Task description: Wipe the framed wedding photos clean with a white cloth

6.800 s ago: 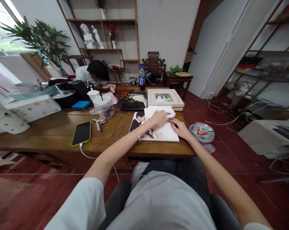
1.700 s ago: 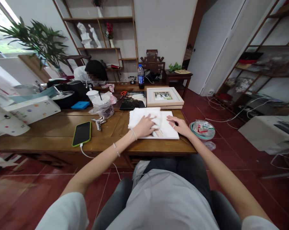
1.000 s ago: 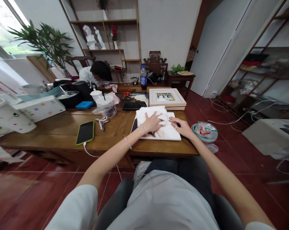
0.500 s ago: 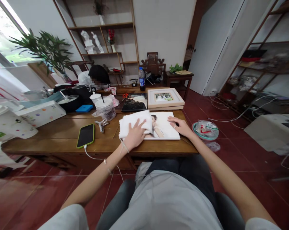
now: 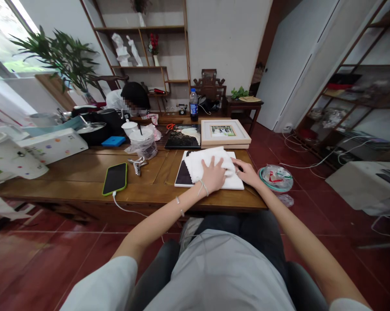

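A white-edged photo print (image 5: pixel 184 175) lies flat near the front edge of the wooden table (image 5: pixel 85 168). A white cloth (image 5: pixel 201 163) covers most of it. My left hand (image 5: pixel 213 175) presses flat on the cloth with its fingers spread. My right hand (image 5: pixel 246 171) rests on the print's right edge, fingers flat against it.
A framed photo (image 5: pixel 224 131) and a dark print (image 5: pixel 182 137) lie behind. To the left are a green-cased phone (image 5: pixel 114 178) on a cable, a metal clip (image 5: pixel 136 164), plastic cups (image 5: pixel 139 140) and boxes. A person sits across the table. A bowl (image 5: pixel 275 178) stands at the right.
My left hand has slid the cloth from the print's left side back to the right, over the pictured figure. My right hand stays on the print's right edge.
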Demonstrator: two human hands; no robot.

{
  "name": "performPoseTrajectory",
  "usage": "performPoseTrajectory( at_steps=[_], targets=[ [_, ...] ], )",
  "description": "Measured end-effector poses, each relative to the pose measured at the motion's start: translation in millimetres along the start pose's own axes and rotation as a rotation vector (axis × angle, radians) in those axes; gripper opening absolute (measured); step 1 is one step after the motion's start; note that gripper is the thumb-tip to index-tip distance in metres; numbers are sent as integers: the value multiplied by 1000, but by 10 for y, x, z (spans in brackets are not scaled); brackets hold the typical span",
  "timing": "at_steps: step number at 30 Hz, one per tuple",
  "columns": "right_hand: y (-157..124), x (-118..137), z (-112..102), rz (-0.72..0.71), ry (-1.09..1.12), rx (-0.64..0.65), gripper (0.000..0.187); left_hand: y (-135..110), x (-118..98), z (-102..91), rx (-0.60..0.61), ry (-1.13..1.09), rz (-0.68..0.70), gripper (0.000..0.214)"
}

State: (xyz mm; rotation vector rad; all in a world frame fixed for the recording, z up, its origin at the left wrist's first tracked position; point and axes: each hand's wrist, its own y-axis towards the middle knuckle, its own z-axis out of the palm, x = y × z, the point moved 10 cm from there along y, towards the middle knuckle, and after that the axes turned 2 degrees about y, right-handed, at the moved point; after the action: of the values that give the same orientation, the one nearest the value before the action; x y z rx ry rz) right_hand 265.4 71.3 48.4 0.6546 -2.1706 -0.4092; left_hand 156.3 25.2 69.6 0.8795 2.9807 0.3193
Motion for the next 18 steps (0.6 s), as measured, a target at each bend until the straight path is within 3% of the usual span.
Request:
performPoseTrajectory(
  at_steps=[4, 8, 11, 13, 15, 18],
  targets=[
    [6, -23, -8, 30, 16, -12, 37, 80, 23, 31, -7, 35, -88, 34],
    [9, -4, -17, 38, 20, -19, 35, -285, -335, -21, -47, 65, -75, 37],
    [7, 0, -20, 40, 40, -14, 34, -590, -642, -61, -9, 47, 27, 36],
    [4, -9, -19, 46, 48, -8, 36, -678, -715, -106, 20, 28, 88, 34],
    [2, -9, -16, 43, 41, -2, 36, -622, -625, -160, 27, 14, 102, 33],
    [-1, 15, -7, 24, 3, 5, 35, -296, -271, -179, 37, 10, 76, 34]
  ],
)
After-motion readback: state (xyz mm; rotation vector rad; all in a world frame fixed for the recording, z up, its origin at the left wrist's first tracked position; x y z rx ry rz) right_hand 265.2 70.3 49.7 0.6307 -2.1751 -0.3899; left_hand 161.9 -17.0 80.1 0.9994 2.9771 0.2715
